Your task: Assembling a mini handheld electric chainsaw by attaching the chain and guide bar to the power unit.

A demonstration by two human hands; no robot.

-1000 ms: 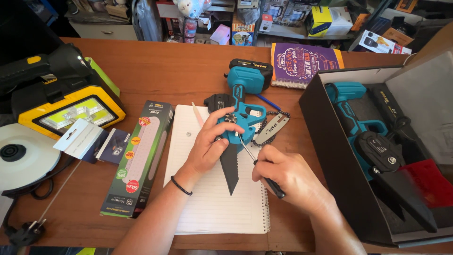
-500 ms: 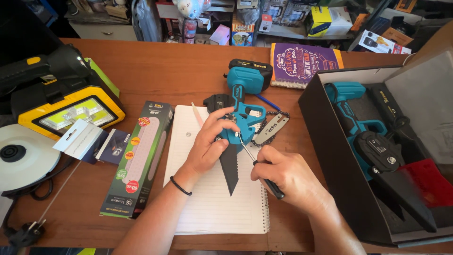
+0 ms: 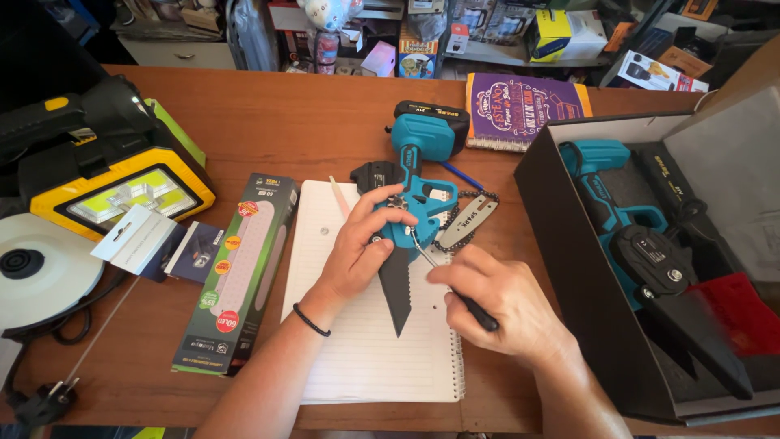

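left hand [image 3: 357,252]: fingers clasp teal mini chainsaw [image 3: 410,207] body. right hand [image 3: 500,301]: fingers pinch screwdriver [image 3: 447,280], tip at saw just beyond fingertips.

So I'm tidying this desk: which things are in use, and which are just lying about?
In use: left hand on teal saw; right hand with screwdriver; notebook; chain.
Lying about: work light, long box, purple book, open box.

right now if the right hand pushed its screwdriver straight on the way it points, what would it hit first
The right hand holds a thin black-handled screwdriver aimed up and to the left. Its tip already looks to meet the teal body of the small cordless saw, which the left hand grips, though depth is unclear.
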